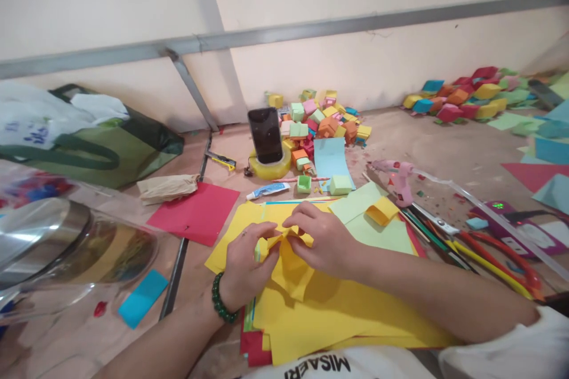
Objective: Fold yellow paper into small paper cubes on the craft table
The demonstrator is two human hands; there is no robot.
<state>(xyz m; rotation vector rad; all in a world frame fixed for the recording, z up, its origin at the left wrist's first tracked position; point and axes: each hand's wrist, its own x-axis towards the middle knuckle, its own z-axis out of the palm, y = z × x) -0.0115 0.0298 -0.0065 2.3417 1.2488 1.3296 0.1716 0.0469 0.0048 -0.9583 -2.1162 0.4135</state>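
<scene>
Between both hands is a piece of yellow folded paper [291, 269], pinched near its upper edge. My left hand [251, 260], with a green bead bracelet at the wrist, grips the paper's left side between thumb and fingers. From the right, my right hand [322, 237] pinches the same piece, its fingers bent over the top. Under the hands lies a stack of yellow sheets [347, 314], with red and green edges showing below. A yellow folded paper piece [382, 211] rests on light green sheets [386, 237] right of my right hand.
A phone [265, 136] leans upright in a tape roll [271, 166]. Behind it are piled paper cubes [329, 124]. Rightward lie a pink glue gun [398, 180], scissors [502, 254] and a purple power strip [520, 225]. Leftward are a jar [80, 243], a bag [98, 148] and red paper [200, 213].
</scene>
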